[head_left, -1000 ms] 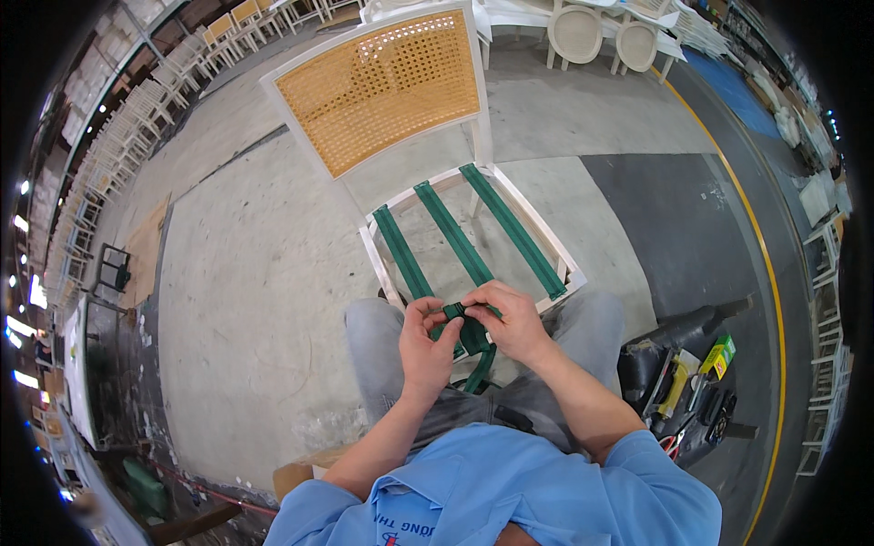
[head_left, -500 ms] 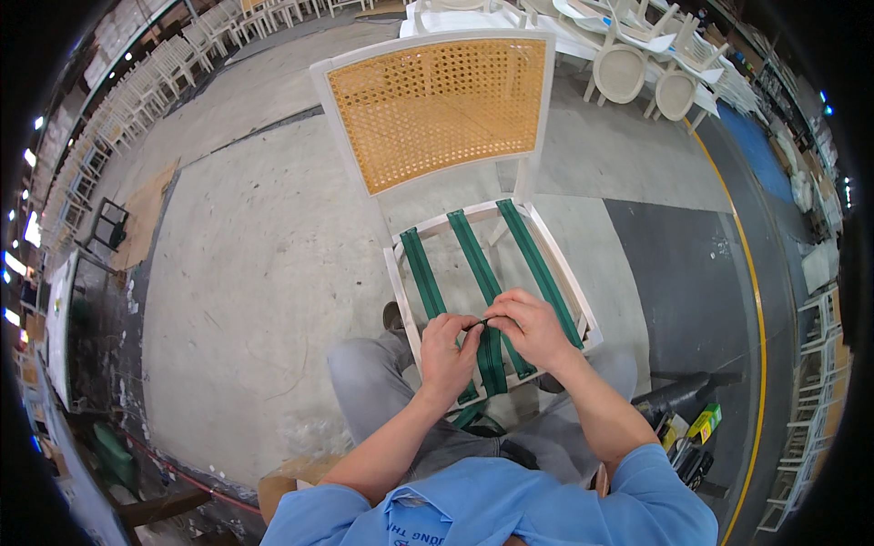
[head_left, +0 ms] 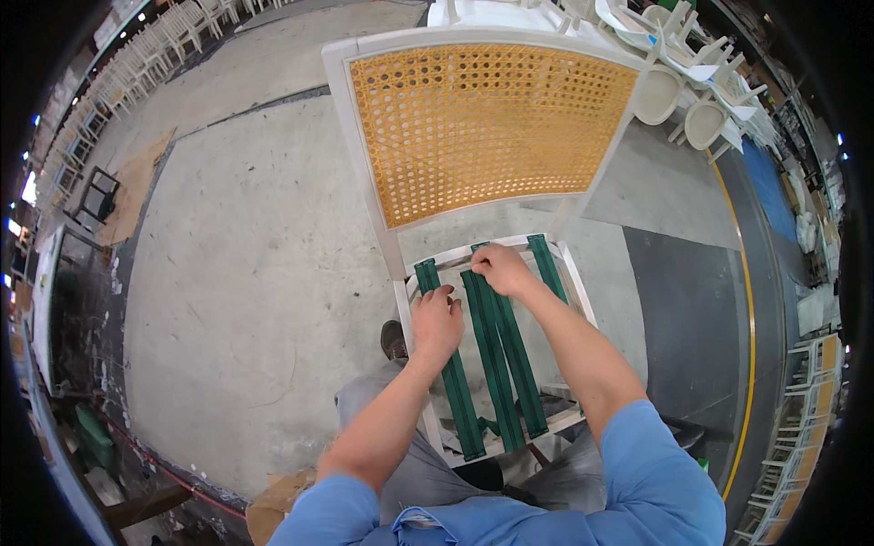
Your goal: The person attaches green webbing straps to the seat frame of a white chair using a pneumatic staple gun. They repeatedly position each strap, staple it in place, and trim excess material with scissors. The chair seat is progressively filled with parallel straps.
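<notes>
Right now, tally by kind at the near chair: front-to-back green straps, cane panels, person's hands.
Green straps: 4
Cane panel: 1
Hands: 2 (left hand, right hand)
Total: 7

- The bare right hand (head_left: 506,271) covers the upper stretch of the middle flat green woven strap (head_left: 521,355); whether its fingers (head_left: 481,261) grip the loose green strap (head_left: 492,359) beside it cannot be told.
- The bare left hand (head_left: 437,329) hides part of the left flat green strap (head_left: 462,400); whether it touches that strap is unclear.
- The right flat green strap (head_left: 548,270) disappears behind the right forearm (head_left: 587,350).
- Grey trousers (head_left: 575,473) partly hide the dark brown shoe (head_left: 393,340).
- The lower edge cuts off the light blue shirt (head_left: 519,523).
- Distant white chairs (head_left: 137,65) at upper left are too small to count.
</notes>
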Available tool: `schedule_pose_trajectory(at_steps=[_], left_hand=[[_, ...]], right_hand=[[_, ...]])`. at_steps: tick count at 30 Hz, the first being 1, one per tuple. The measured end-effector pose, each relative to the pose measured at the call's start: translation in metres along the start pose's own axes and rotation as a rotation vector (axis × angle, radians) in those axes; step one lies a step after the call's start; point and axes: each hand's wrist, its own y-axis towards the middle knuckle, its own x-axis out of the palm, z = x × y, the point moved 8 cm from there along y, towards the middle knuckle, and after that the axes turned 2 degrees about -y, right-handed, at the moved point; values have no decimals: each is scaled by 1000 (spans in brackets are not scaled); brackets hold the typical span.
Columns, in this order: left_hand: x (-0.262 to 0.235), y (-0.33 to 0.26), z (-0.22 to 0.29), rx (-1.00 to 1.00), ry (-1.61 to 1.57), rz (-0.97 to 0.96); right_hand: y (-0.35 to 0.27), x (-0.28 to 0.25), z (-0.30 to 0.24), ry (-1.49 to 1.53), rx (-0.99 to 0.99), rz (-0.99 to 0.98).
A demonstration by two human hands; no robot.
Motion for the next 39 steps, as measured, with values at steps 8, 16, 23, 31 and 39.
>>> schedule_pose_trajectory(at_steps=[8, 16, 23, 31, 39], left_hand=[[37, 20, -4, 116, 203, -3], [55, 27, -18, 101, 345, -54], [59, 30, -13, 121, 364, -59], [65, 33, -7, 225, 514, -6], [96, 29, -20, 152, 710, -89]], right_hand=[[60, 34, 17, -91, 26, 12], [61, 36, 15, -43, 96, 18], [-2, -23, 54, 607, 180, 292], [-394, -176, 130, 448, 749, 806], [-804, -226, 99, -290, 1601, 936]])
